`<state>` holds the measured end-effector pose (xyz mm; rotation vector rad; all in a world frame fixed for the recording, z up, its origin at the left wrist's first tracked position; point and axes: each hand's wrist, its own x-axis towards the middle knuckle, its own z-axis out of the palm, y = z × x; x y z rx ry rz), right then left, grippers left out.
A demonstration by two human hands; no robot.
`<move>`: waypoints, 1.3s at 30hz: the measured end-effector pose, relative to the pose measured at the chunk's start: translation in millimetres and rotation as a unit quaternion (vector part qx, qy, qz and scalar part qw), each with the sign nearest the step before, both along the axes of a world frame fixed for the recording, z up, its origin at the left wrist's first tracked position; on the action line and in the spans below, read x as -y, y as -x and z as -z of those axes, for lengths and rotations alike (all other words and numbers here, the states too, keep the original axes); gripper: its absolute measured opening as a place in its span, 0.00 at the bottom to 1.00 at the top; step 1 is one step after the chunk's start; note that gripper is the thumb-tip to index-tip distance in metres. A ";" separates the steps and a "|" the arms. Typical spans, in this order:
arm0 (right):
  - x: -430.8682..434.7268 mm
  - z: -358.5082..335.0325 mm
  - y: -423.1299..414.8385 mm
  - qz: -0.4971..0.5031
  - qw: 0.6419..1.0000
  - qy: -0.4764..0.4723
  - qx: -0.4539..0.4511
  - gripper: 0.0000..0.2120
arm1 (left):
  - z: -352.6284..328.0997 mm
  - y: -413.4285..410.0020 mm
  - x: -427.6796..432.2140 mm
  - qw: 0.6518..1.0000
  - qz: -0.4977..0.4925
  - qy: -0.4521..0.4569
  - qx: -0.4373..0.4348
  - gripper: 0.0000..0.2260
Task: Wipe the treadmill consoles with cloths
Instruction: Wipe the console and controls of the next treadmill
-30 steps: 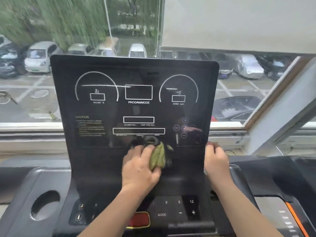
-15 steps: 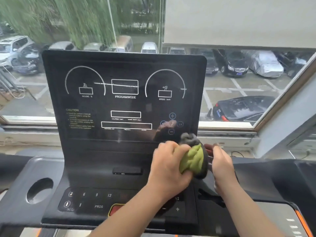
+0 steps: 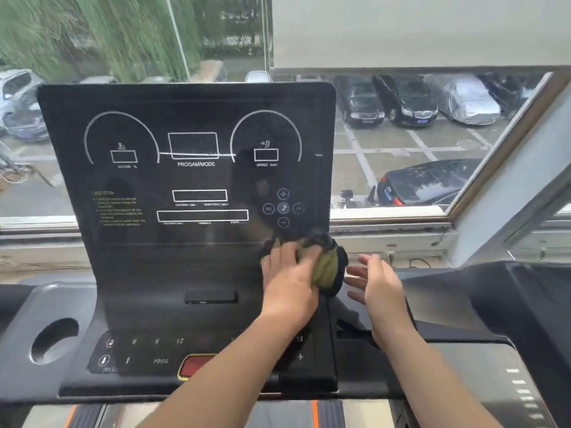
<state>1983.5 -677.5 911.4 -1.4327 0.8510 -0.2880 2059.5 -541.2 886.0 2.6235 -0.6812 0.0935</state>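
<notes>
The crumpled olive-green and black cloth (image 3: 328,268) is gripped in the left hand (image 3: 289,282). The fingers are curled over the top of the bundle, and it is pressed against the lower right corner of the glossy black treadmill console (image 3: 191,261), just below the ring of round media buttons (image 3: 283,208). Part of the cloth overhangs the console's right edge. A second ago the bundle was pressed at the middle of the panel's lower edge. By half a second ago it had been carried to this right corner, and it is held there now.

The right hand (image 3: 378,284) is held loose, with fingers straight and spread and nothing in it. Its palm is turned toward the cloth, just beside it but apart. In both earlier views this hand was closed on the console's right edge, which has since been let go.

A round cup-holder recess (image 3: 54,339) is set in the grey deck at the console's left, and only its dark inside can be seen. A red, yellow-rimmed button (image 3: 194,364) lies at the keypad's near edge, partly covered by the left forearm.
</notes>
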 end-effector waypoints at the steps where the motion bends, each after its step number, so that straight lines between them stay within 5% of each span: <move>1: -0.4 0.7 3.1 0.015 1.000 0.009 0.007 0.13 | 7.0 10.2 3.8 0.998 0.026 -0.050 -0.013 0.33; 7: -15.8 1.5 13.5 0.044 0.997 0.058 0.008 0.12 | 23.1 47.1 -1.3 0.977 0.076 -0.139 -0.142 0.28; 13: -31.9 2.4 16.0 0.030 0.996 0.082 -0.008 0.09 | 12.5 86.4 -38.3 0.956 0.111 -0.074 -0.261 0.19; 18: -34.9 7.4 18.2 -0.024 0.995 0.072 -0.065 0.10 | -10.2 108.7 -68.6 0.905 0.128 0.038 -0.403 0.09; 21: -39.0 10.0 28.7 -0.053 0.988 0.107 -0.101 0.12 | -21.1 83.2 -74.3 0.951 0.072 0.099 -0.284 0.11; 24: -45.6 17.2 38.1 -0.048 0.989 0.099 -0.102 0.12 | -8.6 52.7 -74.4 0.990 0.014 0.048 -0.132 0.20; 27: -50.8 26.9 46.4 -0.057 0.988 0.097 -0.102 0.10 | 22.2 47.7 -71.7 0.984 0.009 -0.078 -0.161 0.28; 30: -51.2 30.1 54.7 -0.064 0.985 0.123 -0.099 0.10 | 38.0 64.4 -68.8 0.979 0.006 -0.076 -0.189 0.30; 39: -67.6 18.8 46.2 -0.073 0.979 0.182 -0.061 0.11 | 17.2 108.3 -98.1 0.957 0.100 -0.009 -0.272 0.10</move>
